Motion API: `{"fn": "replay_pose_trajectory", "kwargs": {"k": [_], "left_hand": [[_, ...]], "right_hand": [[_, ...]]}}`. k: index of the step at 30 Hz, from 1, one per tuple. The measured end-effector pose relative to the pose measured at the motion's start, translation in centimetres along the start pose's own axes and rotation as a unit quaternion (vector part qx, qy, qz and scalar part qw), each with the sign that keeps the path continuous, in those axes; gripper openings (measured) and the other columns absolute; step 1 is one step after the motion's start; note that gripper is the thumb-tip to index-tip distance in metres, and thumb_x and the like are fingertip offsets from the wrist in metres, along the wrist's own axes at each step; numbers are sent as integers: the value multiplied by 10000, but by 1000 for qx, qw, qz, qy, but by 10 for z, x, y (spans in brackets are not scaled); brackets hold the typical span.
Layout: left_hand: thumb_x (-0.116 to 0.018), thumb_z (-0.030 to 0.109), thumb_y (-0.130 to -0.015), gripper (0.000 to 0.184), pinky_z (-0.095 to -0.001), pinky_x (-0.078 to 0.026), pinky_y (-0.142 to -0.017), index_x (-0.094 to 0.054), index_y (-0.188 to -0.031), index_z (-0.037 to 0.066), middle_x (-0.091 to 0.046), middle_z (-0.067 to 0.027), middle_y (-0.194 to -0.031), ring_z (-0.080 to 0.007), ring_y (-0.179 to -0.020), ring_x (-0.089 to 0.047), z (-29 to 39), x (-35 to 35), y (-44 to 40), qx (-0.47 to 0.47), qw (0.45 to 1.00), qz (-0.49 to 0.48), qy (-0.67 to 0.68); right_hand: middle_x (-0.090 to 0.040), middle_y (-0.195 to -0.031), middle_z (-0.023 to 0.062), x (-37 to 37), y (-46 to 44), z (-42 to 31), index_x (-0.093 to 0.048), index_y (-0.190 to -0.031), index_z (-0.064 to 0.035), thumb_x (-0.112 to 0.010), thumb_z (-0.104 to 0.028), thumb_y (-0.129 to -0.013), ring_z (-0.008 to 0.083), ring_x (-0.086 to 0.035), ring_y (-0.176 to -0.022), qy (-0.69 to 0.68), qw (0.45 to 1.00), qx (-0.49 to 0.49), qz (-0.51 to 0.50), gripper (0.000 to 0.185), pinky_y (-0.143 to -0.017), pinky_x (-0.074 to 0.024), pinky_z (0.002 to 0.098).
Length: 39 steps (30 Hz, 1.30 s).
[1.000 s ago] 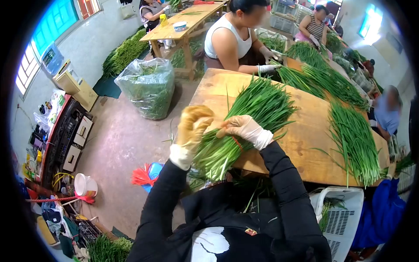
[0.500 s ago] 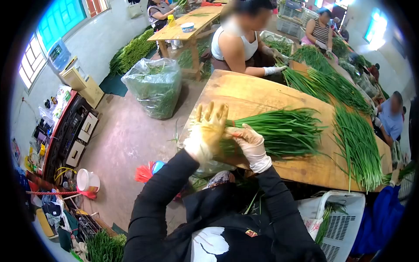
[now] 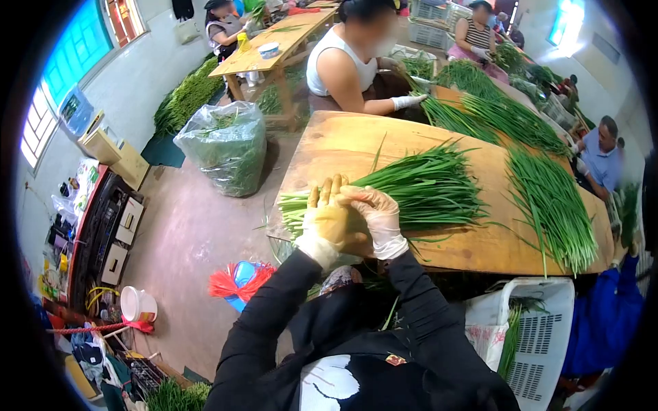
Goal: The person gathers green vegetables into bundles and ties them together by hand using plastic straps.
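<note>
A bunch of long green garlic chives [image 3: 432, 185] lies across the wooden table [image 3: 343, 140], its pale stem ends to the left. In front of the stems is my left hand [image 3: 325, 222] in a yellowed glove, palm turned up and fingers stretched out, holding nothing visible. My right hand [image 3: 380, 219], in a whitish glove, is closed with thumb and fingers pinched together beside the left fingers. What the pinch holds, if anything, is too small to make out. Both hands partly cover the bunch's near side.
More chives [image 3: 552, 209] lie along the table's right end. A grey plastic crate [image 3: 541, 342] stands below the near edge. Red strips [image 3: 240, 281] rest on a blue stool-like object. A clear bag [image 3: 223, 147] of greens stands left. A co-worker [image 3: 349, 68] sits across the table.
The red tie seen at the bunch earlier is no longer visible. My right hand has moved left against the left fingers, and the view has shifted a little.
</note>
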State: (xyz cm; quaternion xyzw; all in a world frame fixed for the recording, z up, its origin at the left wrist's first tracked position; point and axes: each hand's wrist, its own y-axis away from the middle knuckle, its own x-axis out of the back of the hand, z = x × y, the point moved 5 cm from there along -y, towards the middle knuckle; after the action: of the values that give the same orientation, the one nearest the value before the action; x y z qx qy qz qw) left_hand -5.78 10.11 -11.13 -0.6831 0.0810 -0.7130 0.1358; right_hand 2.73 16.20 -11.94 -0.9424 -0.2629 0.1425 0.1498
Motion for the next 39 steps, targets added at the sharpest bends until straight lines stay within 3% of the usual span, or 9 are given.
{"fn": "replay_pose_trajectory", "kwargs": {"k": [7, 10, 12, 20, 26, 28, 31, 34, 39], "left_hand": [[-581, 440, -704, 789, -429, -205, -1019, -274, -1315, 45, -335, -115, -1349, -260, -1233, -326, -23, -27, -25, 36, 996, -76, -7], [-616, 425, -690, 696, -452, -215, -1000, -371, -1264, 116, -371, -105, -1320, -249, -1206, -360, -12, 3, -20, -7, 998, -34, 58], [-653, 358, -684, 497, -458, -223, -979, -495, -1142, 246, -440, -40, -1261, -236, -1185, -379, -7, 14, -15, -78, 984, 77, 139], [-672, 216, -621, 263, -459, -223, -985, -618, -878, 217, -538, 42, -1168, -247, -1158, -419, -10, -2, -10, -104, 971, 106, 186], [-757, 277, -599, 526, -421, -217, -1013, -570, -1064, 115, -455, -127, -1244, -279, -1169, -400, -18, 18, -25, -252, 926, -126, 250], [-734, 277, -693, 582, -397, -280, -998, -485, -1180, 78, -424, -147, -1264, -278, -1198, -372, -33, 21, -46, -218, 768, -333, 501], [-697, 209, -740, 555, -383, -320, -979, -446, -1206, 45, -447, -165, -1227, -262, -1199, -373, -51, 23, -88, -39, 797, -345, 493], [-580, 619, -697, 827, -345, -368, -931, -415, -1244, 22, -530, -200, -1128, -290, -1087, -489, -56, -39, -110, -25, 902, -380, 204], [-605, 640, -657, 745, -319, -382, -858, -564, -1113, 52, -602, -118, -1028, -221, -981, -534, -18, -59, -106, -21, 812, -530, 244]], "right_hand": [[-663, -912, 39, -1, 36, -19, -652, -854, -69, -631, 9, -743, 121, -619, -872, 137, 974, 145, -106, 137, -919, -358, 264], [-654, -880, 102, 20, 34, 6, -613, -863, -15, -593, 34, -767, 167, -621, -843, -165, 985, -40, 17, 110, -817, -470, 287], [-643, -892, 118, 13, 22, -1, -592, -882, 17, -577, 29, -781, 180, -624, -815, -180, 982, -52, 34, 102, -758, -503, 277], [-648, -888, 121, 2, 40, -3, -606, -836, 27, -560, 94, -756, 169, -618, -832, -139, 985, -89, 46, 114, -812, -474, 275], [-635, -939, 149, 27, 56, -1, -607, -882, 32, -525, 91, -777, 188, -614, -876, -153, 985, -79, 22, 145, -837, -462, 292], [-633, -948, 144, 35, 70, 8, -609, -919, 13, -510, 63, -793, 190, -596, -926, -114, 984, -133, 5, 168, -863, -441, 301], [-607, -1035, 141, 41, 96, 27, -567, -1021, 15, -514, -18, -824, 200, -573, -961, -137, 973, -171, -73, 206, -846, -443, 310], [-569, -1114, 140, 58, 108, 35, -498, -1117, 18, -507, -192, -869, 205, -569, -965, -225, 887, -403, -4, 325, -811, -459, 304], [-400, -1240, 190, 90, 71, 44, -325, -1238, 13, -534, -440, -827, 341, -412, -1131, -441, 815, -369, 73, 646, -898, -405, 403]]}}
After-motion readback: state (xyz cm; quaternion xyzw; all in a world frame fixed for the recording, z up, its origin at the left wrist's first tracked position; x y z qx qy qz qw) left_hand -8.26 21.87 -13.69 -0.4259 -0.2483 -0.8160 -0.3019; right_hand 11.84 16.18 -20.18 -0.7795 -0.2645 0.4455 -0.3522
